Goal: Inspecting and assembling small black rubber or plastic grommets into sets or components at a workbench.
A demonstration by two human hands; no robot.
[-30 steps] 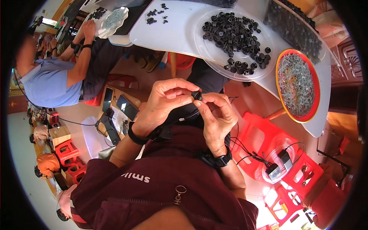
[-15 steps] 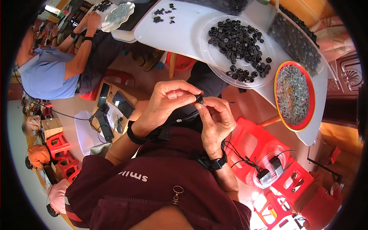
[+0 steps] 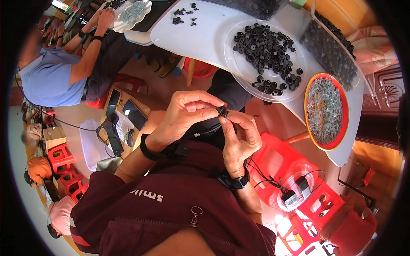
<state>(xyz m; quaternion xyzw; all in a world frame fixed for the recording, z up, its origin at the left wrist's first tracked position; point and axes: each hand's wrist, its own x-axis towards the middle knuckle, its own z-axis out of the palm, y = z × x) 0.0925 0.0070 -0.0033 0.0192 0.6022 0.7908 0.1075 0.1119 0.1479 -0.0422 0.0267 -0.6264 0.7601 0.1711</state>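
Between my two hands, above my lap, is a small black plastic part [image 3: 221,112]. My left hand [image 3: 188,113] pinches it with thumb and forefinger from the left. From the right, thumb and fingertips of my right hand [image 3: 240,134] close on the same part. The fingers cover most of it, so its exact form is hidden. Beyond my hands, on the white table [image 3: 196,40], a clear round plastic tray [image 3: 232,64] holds many short black cylindrical parts [image 3: 267,49]. To its right sits a red, yellow-rimmed bowl [image 3: 344,128] full of small shiny pieces [image 3: 324,111].
A clear bin [image 3: 329,53] of black parts stands at the table's far right. Loose black pieces [image 3: 184,16] lie farther left. A red stool [image 3: 273,158] with cables and adapters [image 3: 290,197] is at my right. A person in a blue shirt [image 3: 55,79] works at the left.
My head view has shifted slightly, so the table and bowl sit a little lower. Both hands keep their pinch on the black part with hardly any movement.
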